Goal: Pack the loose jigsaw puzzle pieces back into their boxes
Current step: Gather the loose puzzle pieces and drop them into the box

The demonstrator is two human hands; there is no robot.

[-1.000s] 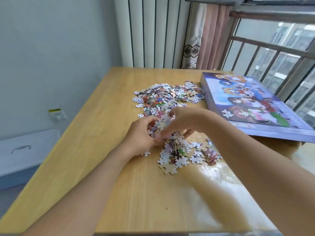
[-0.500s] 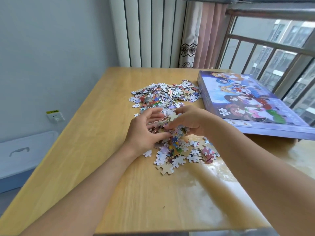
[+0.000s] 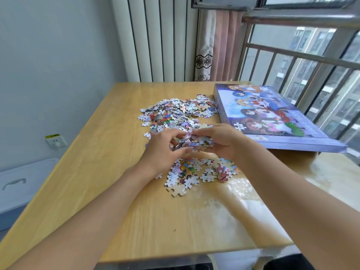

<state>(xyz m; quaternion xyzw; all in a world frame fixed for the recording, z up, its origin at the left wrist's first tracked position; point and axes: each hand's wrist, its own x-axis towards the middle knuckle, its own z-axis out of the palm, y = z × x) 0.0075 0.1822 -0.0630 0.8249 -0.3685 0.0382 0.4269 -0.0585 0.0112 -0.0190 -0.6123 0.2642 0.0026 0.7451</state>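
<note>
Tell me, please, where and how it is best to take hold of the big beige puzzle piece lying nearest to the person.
Probably pinch the beige piece by its near edge, from the person's side: it lies flat at the pile's rim, with bare table before it.

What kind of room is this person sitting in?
Probably a room in a high-rise flat: a light wooden table stands by a railed window overlooking tower blocks, with pink curtains and a white wall socket.

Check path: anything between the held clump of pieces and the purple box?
Nothing on the table between them. Both hands, left and right, hold the clump just left of the box. But the box looks closed, so its lid blocks entry.
</note>
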